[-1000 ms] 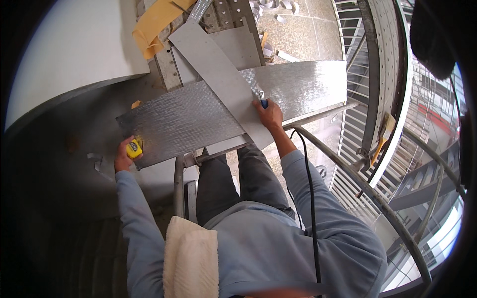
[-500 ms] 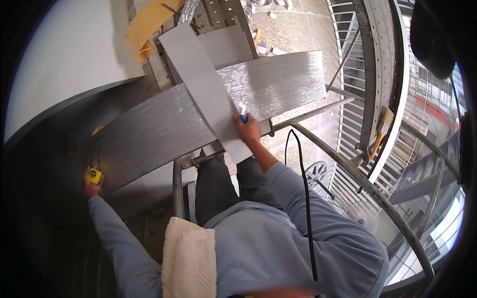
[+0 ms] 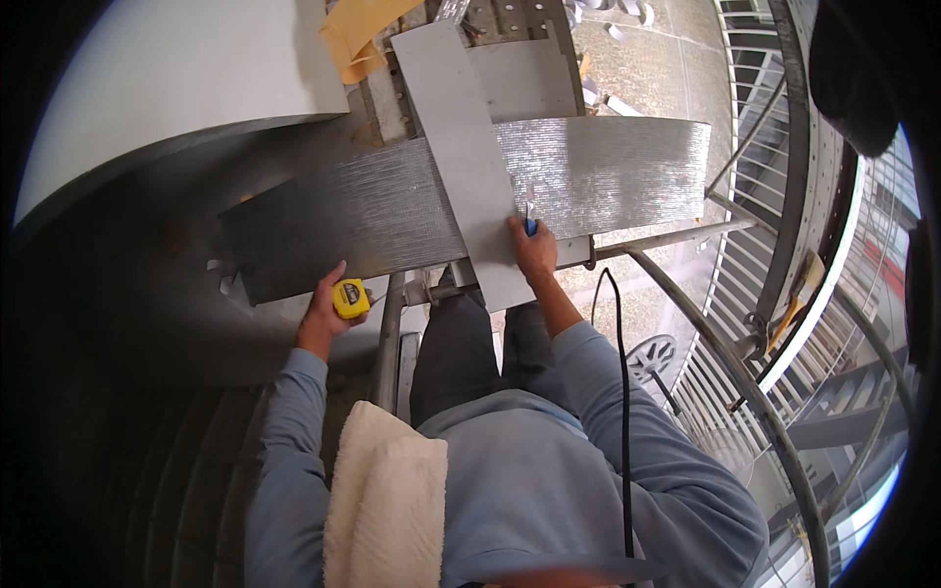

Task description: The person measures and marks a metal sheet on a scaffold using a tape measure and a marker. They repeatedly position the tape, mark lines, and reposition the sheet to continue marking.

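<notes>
I'd press the board (image 3: 456, 127) flat across the silver sheet (image 3: 608, 176) and keep the knife (image 3: 531, 227) snug to its right edge. The right hand (image 3: 534, 253) wraps the knife, near the board's near end; the left hand (image 3: 321, 312) curls round the tape (image 3: 349, 298), further left.
</notes>
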`<state>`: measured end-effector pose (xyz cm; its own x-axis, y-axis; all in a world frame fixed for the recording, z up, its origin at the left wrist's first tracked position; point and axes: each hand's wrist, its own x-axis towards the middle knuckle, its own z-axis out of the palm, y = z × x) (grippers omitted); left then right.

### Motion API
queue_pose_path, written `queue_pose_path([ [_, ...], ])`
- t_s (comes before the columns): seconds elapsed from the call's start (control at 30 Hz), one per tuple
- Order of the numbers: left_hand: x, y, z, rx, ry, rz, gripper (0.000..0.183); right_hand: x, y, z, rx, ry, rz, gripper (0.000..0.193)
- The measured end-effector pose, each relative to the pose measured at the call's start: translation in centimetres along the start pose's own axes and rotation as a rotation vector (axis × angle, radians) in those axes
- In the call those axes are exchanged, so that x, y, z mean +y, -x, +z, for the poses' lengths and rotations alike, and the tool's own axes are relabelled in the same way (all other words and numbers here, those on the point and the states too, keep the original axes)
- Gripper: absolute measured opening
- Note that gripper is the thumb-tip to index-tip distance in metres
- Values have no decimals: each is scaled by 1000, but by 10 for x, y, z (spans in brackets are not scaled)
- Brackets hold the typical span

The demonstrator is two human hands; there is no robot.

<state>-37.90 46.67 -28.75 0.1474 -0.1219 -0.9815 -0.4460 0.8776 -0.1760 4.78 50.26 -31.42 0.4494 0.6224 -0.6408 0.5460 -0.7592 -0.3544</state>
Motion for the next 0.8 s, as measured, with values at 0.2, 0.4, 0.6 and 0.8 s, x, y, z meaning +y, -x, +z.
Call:
queue_pose_path([
  [0.2,-15,-41,25,-53,390,115,51,4,6,0,9,-6,-17,68],
  [0.4,8,-66,-41,-20,525,235,41,-1,16,8,45,-40,54,64],
  [0.6,2,-40,-144,14,851,335,39,-13,28,11,41,-22,64,60],
  [0.8,-15,-43,-169,-62,845,305,44,-12,44,25,40,-78,26,58],
])
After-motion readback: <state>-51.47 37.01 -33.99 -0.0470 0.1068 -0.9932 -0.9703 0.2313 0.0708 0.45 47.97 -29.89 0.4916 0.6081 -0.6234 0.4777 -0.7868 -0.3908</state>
